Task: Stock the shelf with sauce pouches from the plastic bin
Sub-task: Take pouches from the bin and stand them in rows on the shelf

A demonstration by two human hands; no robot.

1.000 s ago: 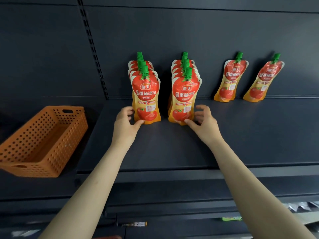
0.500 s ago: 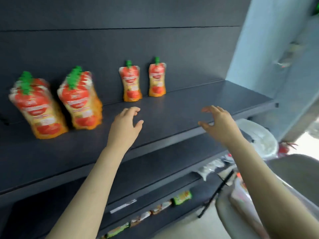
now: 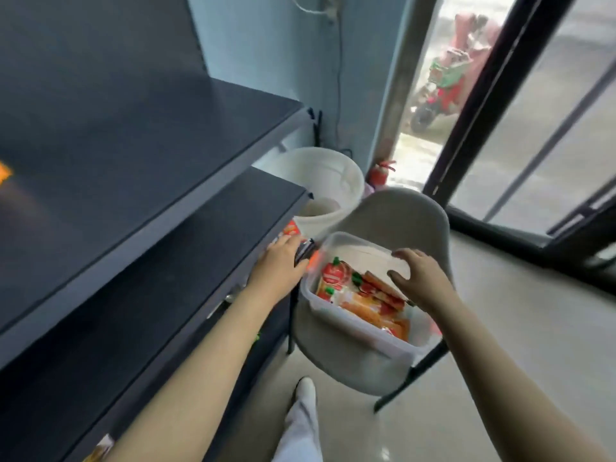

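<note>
A: Pale blue wall [image 3: 266, 45] behind, glass door [image 3: 533, 128] to the right, dark grey metal shelf [image 3: 140, 135] on the left, bare along the visible stretch.

B: And the goods?

A: Down on a grey plastic chair [image 3: 396, 215]: clear rectangular plastic bin [image 3: 353, 325], red-and-orange sauce pouches with green caps [image 3: 360, 295] lying flat inside, several left. Round white bucket [image 3: 320, 181] just beyond.

B: Hands?

A: Both empty, fingers loosely spread, well apart. Left hand [image 3: 283, 261] beside the bin's left rim, near the lower shelf's edge. Right hand [image 3: 416, 278] hovering above the pouches, palm down; touching or not, cannot tell.

B: So which step?

A: Looks like the reach for a fresh batch; no grip yet.

B: Next move?

A: Probably dipping in, pinching a pouch or two by the top, lifting clear of the rim, then turning back left to the shelf. Soft and slippery by the look, so a firm pinch.
</note>
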